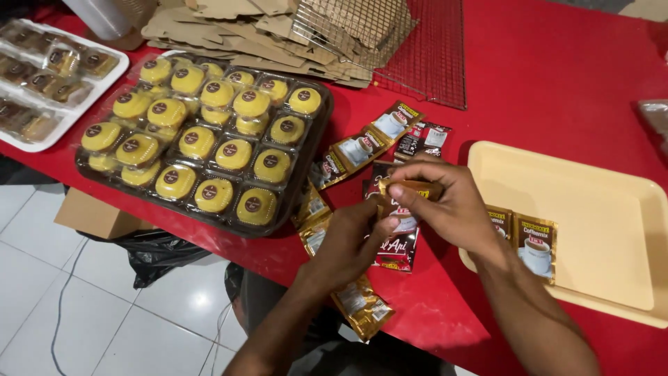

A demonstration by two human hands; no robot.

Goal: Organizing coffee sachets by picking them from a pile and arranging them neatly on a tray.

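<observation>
Both hands work one small brown-gold sachet point(410, 189), held just left of the cream tray point(626, 230). Right hand point(452, 202) fingers clamped on its top edge; left hand point(355, 240) thumb & fingers pinch the lower end. Risk, imo: pulling too hard tears it, powder spilling onto the loose sachets point(362, 306) underneath, or it slips from the grip twd the cake tray point(306, 167) left of the cream one.

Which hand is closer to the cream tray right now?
Right. The right hand is just beside the cream tray, near its left rim; the left hand sits farther left, beyond the right hand.
</observation>
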